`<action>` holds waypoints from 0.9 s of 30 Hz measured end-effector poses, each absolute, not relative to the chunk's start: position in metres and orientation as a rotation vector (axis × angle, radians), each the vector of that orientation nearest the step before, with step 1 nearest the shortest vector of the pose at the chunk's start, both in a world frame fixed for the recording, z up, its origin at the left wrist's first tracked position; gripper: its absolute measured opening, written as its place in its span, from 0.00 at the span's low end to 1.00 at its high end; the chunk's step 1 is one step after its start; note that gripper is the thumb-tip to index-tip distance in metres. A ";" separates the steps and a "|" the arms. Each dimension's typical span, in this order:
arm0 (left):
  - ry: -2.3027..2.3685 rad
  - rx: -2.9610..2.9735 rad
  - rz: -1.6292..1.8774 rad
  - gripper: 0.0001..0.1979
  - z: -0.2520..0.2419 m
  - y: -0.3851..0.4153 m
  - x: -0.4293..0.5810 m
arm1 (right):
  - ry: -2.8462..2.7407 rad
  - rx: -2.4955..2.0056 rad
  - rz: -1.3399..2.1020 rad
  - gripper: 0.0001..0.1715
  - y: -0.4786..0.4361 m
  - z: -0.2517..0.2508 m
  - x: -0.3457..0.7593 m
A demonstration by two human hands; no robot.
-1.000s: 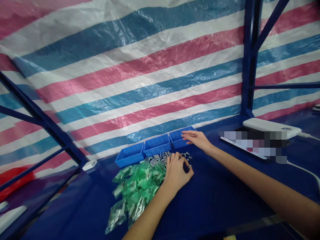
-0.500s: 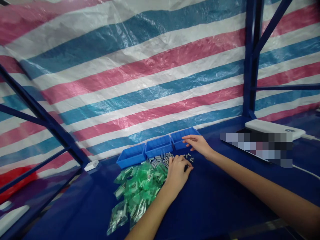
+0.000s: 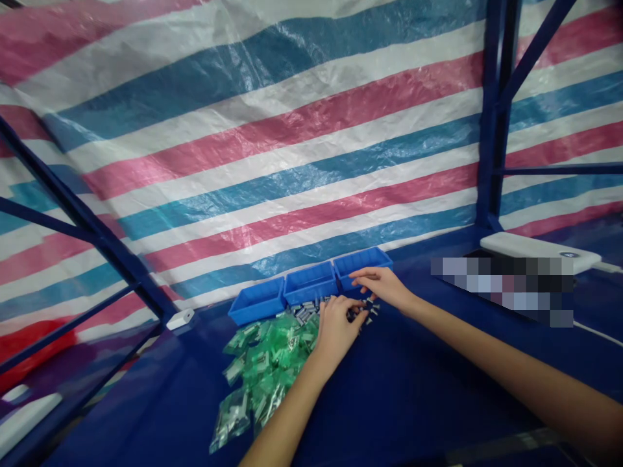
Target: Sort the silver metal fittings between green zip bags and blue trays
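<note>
I judge picking through metal screws [image 3: 375,307], at the left hand's [image 3: 339,323] two o'clock, the step in hand; that hand's grip I cannot tell. Right hand [image 3: 383,287]: fingers apart. Next move calls for a fine pinch.

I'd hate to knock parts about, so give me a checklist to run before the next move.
1. Hands in view: ok; left hand at the small loose parts, right hand by the rightmost blue bin.
2. Left hand's grip: cannot tell; the hand hides any held part.
3. Small loose parts in one tight pile: not ok; some lie scattered to the hand's right.
4. Blue bins lined up: ok; three in a row.
5. Green bags clear of the left forearm: cannot tell; it overlaps them in view.
</note>
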State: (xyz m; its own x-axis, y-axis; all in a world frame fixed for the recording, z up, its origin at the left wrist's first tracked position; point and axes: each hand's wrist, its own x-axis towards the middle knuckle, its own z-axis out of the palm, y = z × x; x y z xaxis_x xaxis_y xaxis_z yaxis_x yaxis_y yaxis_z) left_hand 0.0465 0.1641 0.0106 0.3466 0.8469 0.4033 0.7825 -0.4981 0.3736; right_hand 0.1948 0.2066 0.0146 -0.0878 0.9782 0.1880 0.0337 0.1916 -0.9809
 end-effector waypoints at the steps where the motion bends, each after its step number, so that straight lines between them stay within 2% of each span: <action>1: 1.520 2.497 0.829 0.07 0.011 0.164 0.046 | -1.396 -1.051 1.101 0.14 0.206 0.014 0.194; 6: 1.465 2.604 0.720 0.11 0.007 0.160 0.047 | -1.394 -1.043 1.093 0.13 0.206 0.014 0.194; 12: 1.424 2.678 0.638 0.04 0.002 0.161 0.049 | -1.428 -1.056 1.086 0.13 0.205 0.014 0.191; 17: 1.449 2.635 0.627 0.06 0.005 0.162 0.050 | -1.455 -1.050 1.079 0.13 0.203 0.013 0.188; 22: 1.532 2.486 0.852 0.06 0.002 0.163 0.053 | -1.468 -1.054 1.088 0.13 0.203 0.013 0.189; 27: 1.510 2.082 1.337 0.07 0.009 0.166 0.049 | -1.491 -1.073 1.116 0.13 0.202 0.013 0.188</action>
